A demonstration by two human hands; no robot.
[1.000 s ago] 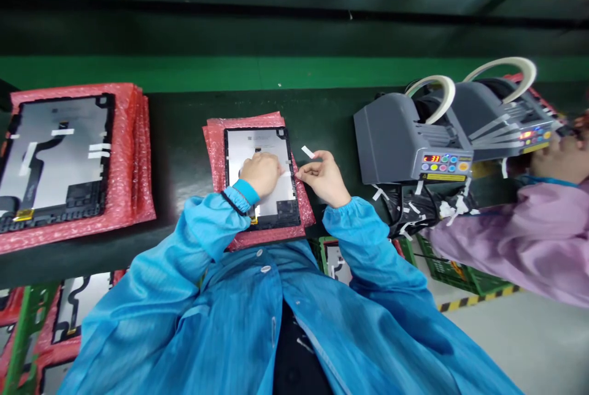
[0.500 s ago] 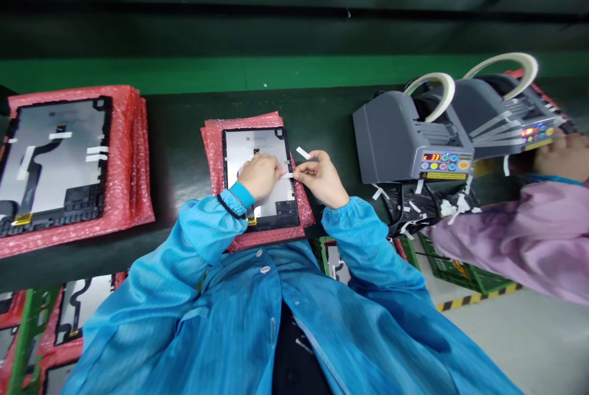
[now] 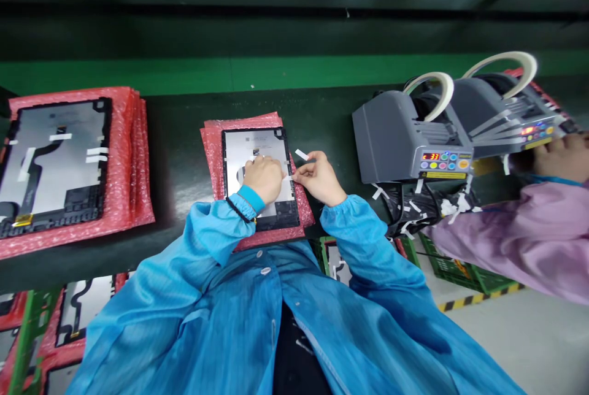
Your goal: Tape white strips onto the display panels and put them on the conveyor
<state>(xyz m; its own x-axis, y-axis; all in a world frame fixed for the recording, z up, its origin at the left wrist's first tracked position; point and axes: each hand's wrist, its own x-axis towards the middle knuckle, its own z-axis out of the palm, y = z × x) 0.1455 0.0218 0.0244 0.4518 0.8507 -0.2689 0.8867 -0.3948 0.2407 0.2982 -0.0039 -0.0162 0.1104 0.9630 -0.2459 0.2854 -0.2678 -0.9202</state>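
Note:
A tablet screen panel, back side up in a black frame, lies on red bubble-wrap bags. Across its right half rests my left hand, closed, knuckles up; its fingertips are hidden beside the right edge. My right hand is just off that edge, thumb and forefinger pinched on a short white tape strip that reaches towards the left hand. A second white tape strip sticks out from the right hand's upper fingers.
At left, a taped screen panel tops a stack of red bubble-wrap bags. Two grey tape dispensers stand at right, with tape bits on black wrapping below. A co-worker's hand is at the farther dispenser. Green crates sit below.
My left hand has shifted slightly, its knuckles now turned up and fingers curled down over the panel's right side. The right hand has barely moved and keeps both strips.

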